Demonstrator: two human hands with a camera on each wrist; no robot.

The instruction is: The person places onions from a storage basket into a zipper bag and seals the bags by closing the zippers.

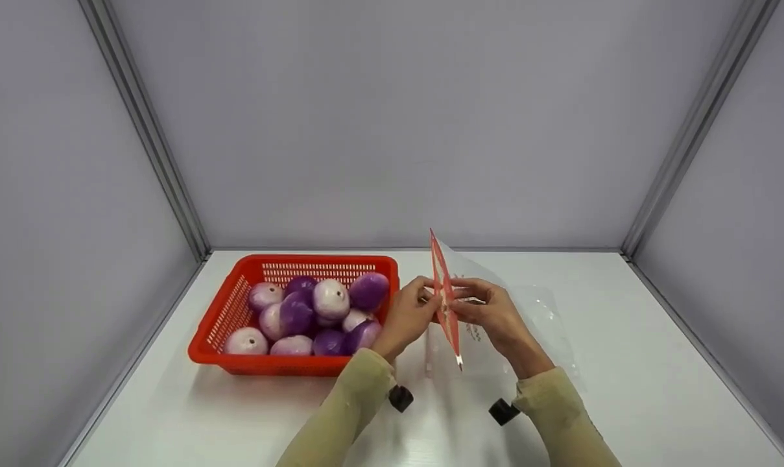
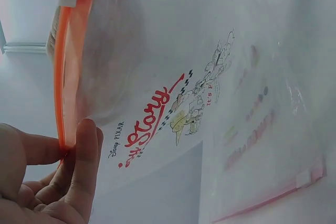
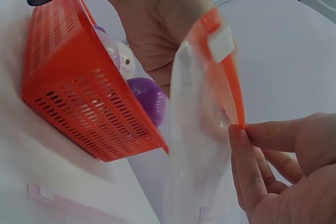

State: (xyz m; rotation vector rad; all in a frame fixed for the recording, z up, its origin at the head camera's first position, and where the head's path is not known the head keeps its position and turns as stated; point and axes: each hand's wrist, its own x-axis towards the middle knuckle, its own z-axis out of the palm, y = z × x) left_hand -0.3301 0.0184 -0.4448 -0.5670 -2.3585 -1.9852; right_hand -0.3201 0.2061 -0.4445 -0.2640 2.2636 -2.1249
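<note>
A clear plastic zip bag (image 2: 152, 103) with an orange-red zip edge, a white slider and printed cartoon lettering is held up off the table. My left hand (image 1: 410, 314) pinches one side of its zip edge between thumb and fingers. On the opposite side, my right hand (image 1: 498, 318) pinches the other lip. Between the two hands the mouth stands slightly parted, a narrow gap in the head view. No contents show inside the bag. To the left of my left hand, a red plastic basket (image 1: 281, 368) holds several smooth purple-and-white, turnip-like vegetables (image 1: 331, 298).
Another clear zip bag (image 1: 550, 318) with a pinkish zip edge lies flat on the white table (image 1: 644, 363), below and right of my hands. Grey panels (image 1: 417, 130) enclose the back and both sides. A black wrist-worn device (image 1: 503, 411) hangs by each sleeve.
</note>
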